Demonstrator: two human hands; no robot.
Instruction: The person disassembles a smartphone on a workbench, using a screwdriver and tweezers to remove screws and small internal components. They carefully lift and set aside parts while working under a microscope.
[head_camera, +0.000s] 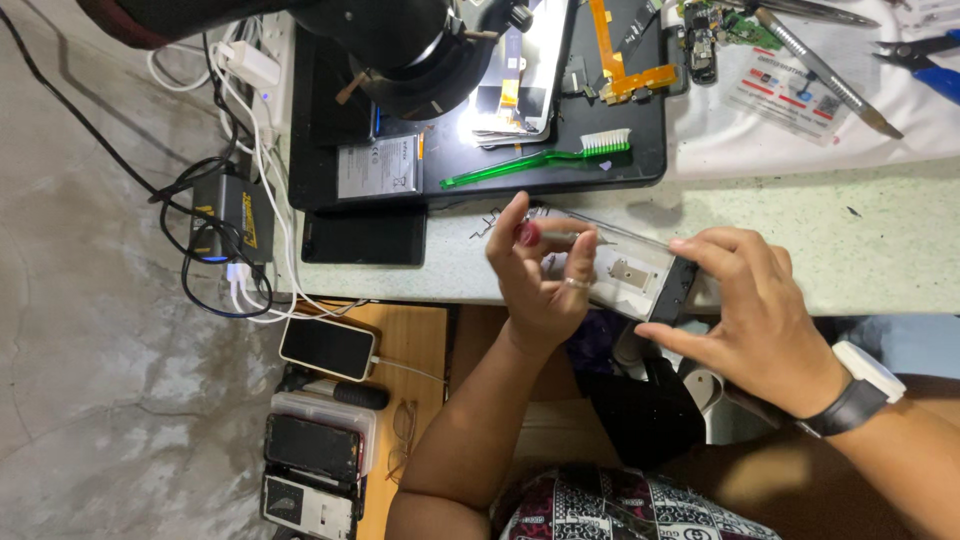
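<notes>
Opened phone frame (640, 278) sits at the near edge of the worktable (860, 250), tilted, long axis running left to right between both hands. Right hand (765, 310) grasps its right end with fingers wrapped over the dark edge; left hand (540, 275) pinches a thin red-handled screwdriver (555, 236), shaft lying along the frame's upper edge and pointing right. Left hand works nearer the frame's open middle; a green toothbrush (540, 160) lies beyond on the black mat (640, 120).

Left hand (540, 275): raised, palm toward the camera, fingers curled in a pinch. Right hand (755, 305): palm down, fingers extended leftward, gripping.
</notes>
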